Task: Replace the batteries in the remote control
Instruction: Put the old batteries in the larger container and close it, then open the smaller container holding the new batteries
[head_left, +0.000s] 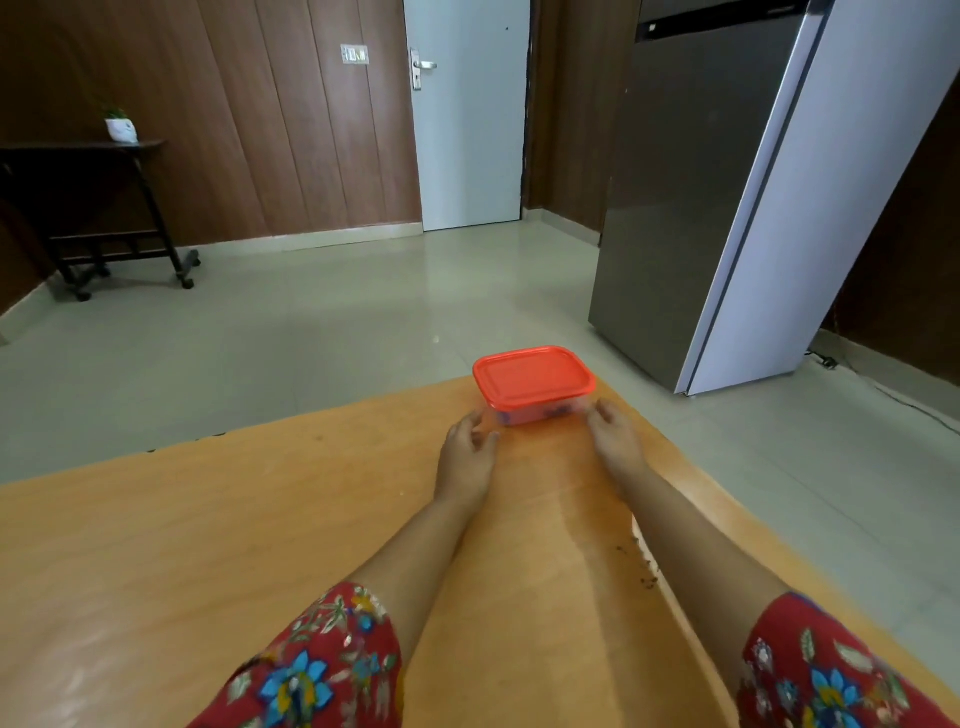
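Note:
A clear plastic box with a red lid stands at the far edge of the orange wooden table. The lid is on, and dark shapes show faintly through the box wall. My left hand lies just left of the box's near corner, fingers loosely curled and holding nothing. My right hand is at the near right corner, fingertips close to or touching the box wall. No remote control or battery is in plain sight.
A grey fridge stands on the tiled floor to the right of the table. A white door is at the back. A dark wheeled side table with a small potted plant stands at the far left.

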